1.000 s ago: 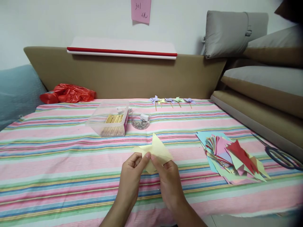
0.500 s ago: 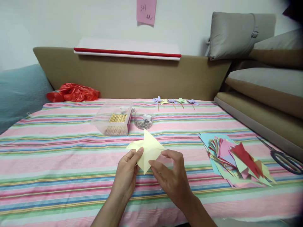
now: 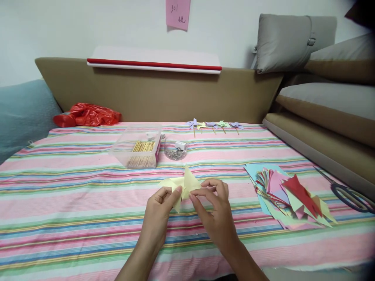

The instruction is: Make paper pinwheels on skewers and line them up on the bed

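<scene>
A pale yellow paper pinwheel (image 3: pixel 191 181), partly folded, is held above the striped cloth between both hands. My left hand (image 3: pixel 161 205) pinches it near the middle, thumb on top, with the fingers behind the paper hidden. On the other side, the thumb and fingertips of my right hand (image 3: pixel 215 203) close on its right part near the centre. One blade stands up at the top, and another reaches out to the left. Beyond the hands stand a clear tub of wooden sticks (image 3: pixel 142 153) and a round clear dish of small metal pins (image 3: pixel 175 153).
Several finished pinwheels on sticks (image 3: pixel 211 125) lie at the back. To the right are a pile of coloured paper pieces (image 3: pixel 288 199) and scissors (image 3: pixel 348 193). A red plastic bag (image 3: pixel 90 114) lies back left; stacked cushions (image 3: pixel 325 105) border the right.
The right part of the yellow paper has been folded in toward the centre, where a flat face showed before. My right hand has shifted slightly with it; my left hand keeps its pinch.
</scene>
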`<control>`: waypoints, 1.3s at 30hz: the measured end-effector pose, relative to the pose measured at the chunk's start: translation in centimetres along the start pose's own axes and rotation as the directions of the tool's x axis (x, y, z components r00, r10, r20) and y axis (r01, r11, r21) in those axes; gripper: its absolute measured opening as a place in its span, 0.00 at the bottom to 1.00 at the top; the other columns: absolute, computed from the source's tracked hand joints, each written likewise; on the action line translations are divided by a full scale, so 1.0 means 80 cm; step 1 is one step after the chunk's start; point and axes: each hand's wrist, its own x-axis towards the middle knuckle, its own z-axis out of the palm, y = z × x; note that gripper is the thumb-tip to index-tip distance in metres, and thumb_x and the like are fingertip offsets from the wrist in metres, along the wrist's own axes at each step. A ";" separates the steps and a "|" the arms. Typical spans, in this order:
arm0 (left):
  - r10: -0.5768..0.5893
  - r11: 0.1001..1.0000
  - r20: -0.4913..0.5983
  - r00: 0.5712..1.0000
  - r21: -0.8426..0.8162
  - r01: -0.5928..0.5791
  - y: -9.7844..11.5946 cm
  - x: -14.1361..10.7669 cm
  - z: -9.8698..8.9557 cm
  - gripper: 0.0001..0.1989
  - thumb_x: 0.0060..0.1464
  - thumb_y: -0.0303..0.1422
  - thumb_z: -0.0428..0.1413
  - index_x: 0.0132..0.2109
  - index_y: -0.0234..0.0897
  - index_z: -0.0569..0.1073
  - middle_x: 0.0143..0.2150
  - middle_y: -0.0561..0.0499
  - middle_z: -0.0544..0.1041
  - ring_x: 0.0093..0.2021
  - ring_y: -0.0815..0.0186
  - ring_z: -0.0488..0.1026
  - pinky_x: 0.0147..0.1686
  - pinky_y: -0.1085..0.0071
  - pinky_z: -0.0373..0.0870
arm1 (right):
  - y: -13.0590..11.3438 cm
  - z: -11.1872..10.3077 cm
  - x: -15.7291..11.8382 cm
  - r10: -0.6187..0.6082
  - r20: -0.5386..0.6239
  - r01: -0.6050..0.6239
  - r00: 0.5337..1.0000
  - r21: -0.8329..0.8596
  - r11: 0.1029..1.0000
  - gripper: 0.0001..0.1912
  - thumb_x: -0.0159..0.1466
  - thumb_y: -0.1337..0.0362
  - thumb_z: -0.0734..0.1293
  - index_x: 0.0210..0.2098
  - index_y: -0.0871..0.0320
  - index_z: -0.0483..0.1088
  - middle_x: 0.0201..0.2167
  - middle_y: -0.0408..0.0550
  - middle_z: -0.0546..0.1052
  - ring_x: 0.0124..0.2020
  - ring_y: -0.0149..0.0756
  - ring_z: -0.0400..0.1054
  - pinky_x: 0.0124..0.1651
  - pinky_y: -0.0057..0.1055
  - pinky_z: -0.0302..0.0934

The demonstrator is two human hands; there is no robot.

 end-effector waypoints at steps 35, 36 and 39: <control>0.118 0.954 0.057 0.991 0.271 -0.129 0.002 -0.011 0.010 0.23 0.51 0.44 0.64 0.23 0.38 0.60 0.25 0.58 0.50 0.27 0.69 0.48 0.25 0.73 0.48 | -0.006 0.006 0.002 0.216 0.004 -0.215 0.976 0.103 0.971 0.07 0.64 0.61 0.68 0.30 0.54 0.72 0.41 0.48 0.67 0.48 0.44 0.64 0.51 0.44 0.62; 0.124 0.952 0.059 0.991 0.275 -0.136 0.001 -0.011 0.010 0.23 0.52 0.44 0.64 0.23 0.38 0.60 0.25 0.58 0.50 0.26 0.69 0.48 0.24 0.73 0.47 | -0.006 0.007 0.002 0.214 0.001 -0.213 0.977 0.101 0.972 0.07 0.64 0.61 0.68 0.30 0.54 0.72 0.40 0.48 0.67 0.47 0.44 0.64 0.51 0.44 0.62; 0.145 0.947 0.069 0.987 0.279 -0.158 0.003 -0.011 0.010 0.21 0.52 0.43 0.64 0.24 0.38 0.63 0.24 0.58 0.51 0.26 0.70 0.49 0.24 0.74 0.49 | -0.005 0.010 -0.001 0.196 -0.017 -0.194 0.980 0.104 0.975 0.06 0.64 0.61 0.68 0.31 0.54 0.72 0.41 0.49 0.67 0.49 0.44 0.64 0.53 0.44 0.61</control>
